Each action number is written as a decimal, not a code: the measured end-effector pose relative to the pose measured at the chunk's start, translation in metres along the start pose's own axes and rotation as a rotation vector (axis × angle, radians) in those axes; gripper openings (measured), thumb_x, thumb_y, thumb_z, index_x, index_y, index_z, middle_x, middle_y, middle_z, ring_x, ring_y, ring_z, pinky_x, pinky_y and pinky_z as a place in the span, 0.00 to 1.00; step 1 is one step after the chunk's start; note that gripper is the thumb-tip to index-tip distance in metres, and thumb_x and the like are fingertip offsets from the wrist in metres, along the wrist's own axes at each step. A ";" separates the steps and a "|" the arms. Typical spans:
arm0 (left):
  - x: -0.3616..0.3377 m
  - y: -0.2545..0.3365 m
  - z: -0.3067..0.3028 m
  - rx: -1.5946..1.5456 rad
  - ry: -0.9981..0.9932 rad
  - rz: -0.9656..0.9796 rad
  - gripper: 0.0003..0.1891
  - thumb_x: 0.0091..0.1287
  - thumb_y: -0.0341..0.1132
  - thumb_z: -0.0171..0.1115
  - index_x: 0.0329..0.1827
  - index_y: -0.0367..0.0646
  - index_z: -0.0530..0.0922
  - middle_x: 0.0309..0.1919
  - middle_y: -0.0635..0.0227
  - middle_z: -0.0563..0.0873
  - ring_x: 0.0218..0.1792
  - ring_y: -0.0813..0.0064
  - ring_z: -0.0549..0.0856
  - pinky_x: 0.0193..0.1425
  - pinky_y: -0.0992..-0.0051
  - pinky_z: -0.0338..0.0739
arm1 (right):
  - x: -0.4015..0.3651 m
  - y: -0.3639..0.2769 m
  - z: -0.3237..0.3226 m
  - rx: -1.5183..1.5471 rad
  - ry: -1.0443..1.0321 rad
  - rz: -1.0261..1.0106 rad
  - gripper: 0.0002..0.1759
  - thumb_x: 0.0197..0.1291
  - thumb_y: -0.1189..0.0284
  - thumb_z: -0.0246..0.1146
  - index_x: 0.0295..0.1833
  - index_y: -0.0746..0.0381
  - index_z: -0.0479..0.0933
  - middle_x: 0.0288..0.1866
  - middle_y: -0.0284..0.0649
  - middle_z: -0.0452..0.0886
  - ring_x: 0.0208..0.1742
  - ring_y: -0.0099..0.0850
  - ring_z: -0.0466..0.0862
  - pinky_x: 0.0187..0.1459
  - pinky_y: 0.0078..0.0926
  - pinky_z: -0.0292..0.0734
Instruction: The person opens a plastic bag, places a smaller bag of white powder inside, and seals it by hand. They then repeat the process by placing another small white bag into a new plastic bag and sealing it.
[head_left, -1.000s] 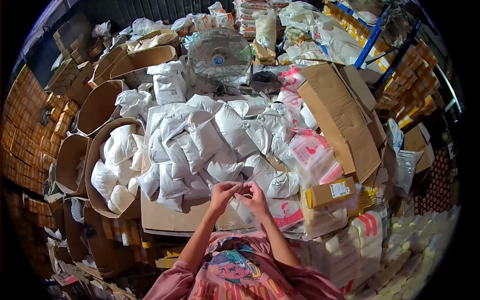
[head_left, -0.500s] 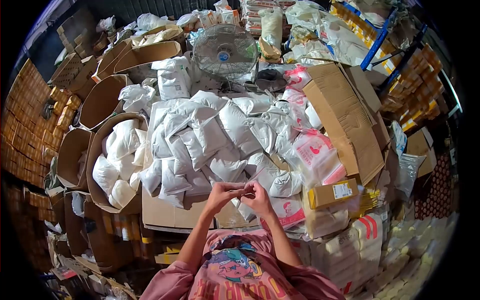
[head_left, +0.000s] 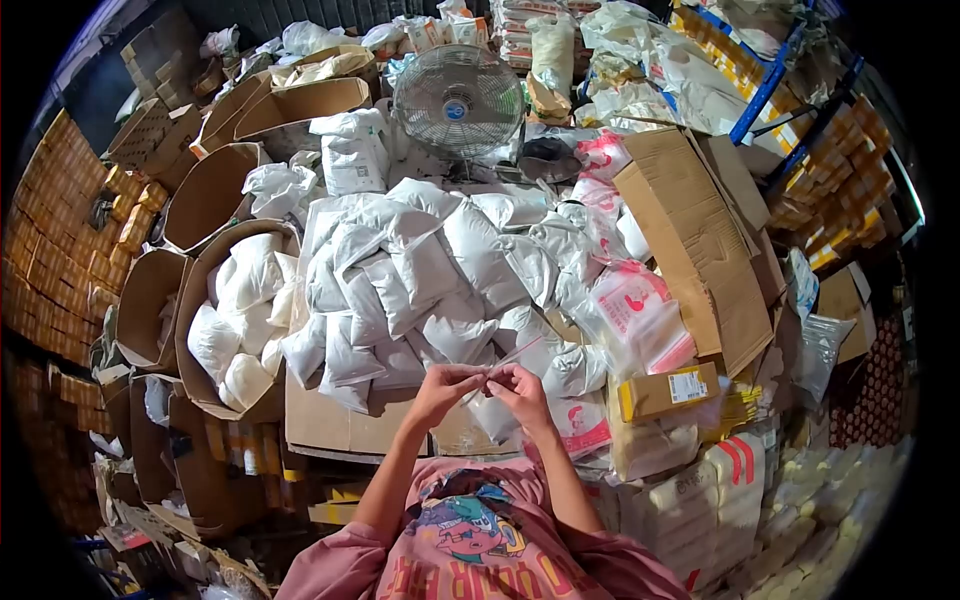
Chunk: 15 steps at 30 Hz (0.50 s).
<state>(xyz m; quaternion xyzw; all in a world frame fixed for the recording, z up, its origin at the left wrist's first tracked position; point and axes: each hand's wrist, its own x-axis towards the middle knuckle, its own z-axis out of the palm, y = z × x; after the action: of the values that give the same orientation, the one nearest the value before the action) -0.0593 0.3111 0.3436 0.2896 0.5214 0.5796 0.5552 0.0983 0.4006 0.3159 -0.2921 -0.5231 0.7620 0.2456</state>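
Both hands meet in front of my chest, above the near edge of the pile of white filled bags. The fingers of my left hand pinch the top edge of a clear plastic bag. My right hand is closed on the same edge, its fingertips close to those of the left. The clear bag hangs below the fingers, partly hidden by them. Just right of it lie clear bags with pink print.
Cartons with white bags stand at the left. Behind the pile is a fan. At the right are a cardboard sheet, pink-printed bags and a small labelled box.
The view has shifted slightly. The fingertips have moved a little along the bag's edge, and the clear bag hangs more visibly between the hands.
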 end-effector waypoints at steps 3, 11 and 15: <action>-0.002 0.011 0.003 0.038 -0.011 -0.013 0.15 0.66 0.31 0.64 0.49 0.27 0.82 0.36 0.63 0.87 0.39 0.78 0.84 0.49 0.78 0.77 | 0.001 0.001 -0.001 -0.008 -0.013 -0.009 0.07 0.63 0.76 0.62 0.45 0.68 0.76 0.37 0.36 0.82 0.37 0.23 0.82 0.44 0.20 0.78; -0.007 0.017 0.000 0.193 0.018 -0.073 0.14 0.63 0.31 0.68 0.48 0.29 0.83 0.37 0.63 0.88 0.40 0.79 0.85 0.45 0.79 0.79 | 0.008 0.001 0.002 -0.124 -0.011 0.044 0.08 0.65 0.73 0.62 0.41 0.67 0.77 0.33 0.33 0.81 0.36 0.19 0.80 0.41 0.17 0.76; -0.007 0.018 -0.003 0.298 0.022 -0.093 0.14 0.62 0.30 0.68 0.48 0.29 0.83 0.37 0.62 0.88 0.40 0.78 0.85 0.44 0.79 0.79 | 0.013 0.011 0.005 -0.130 -0.017 0.052 0.09 0.65 0.70 0.63 0.39 0.67 0.78 0.30 0.30 0.80 0.34 0.16 0.78 0.37 0.14 0.73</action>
<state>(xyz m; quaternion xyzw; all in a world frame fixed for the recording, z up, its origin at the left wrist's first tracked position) -0.0665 0.3067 0.3612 0.3379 0.6204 0.4729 0.5265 0.0853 0.4024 0.3045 -0.3145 -0.5657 0.7351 0.2017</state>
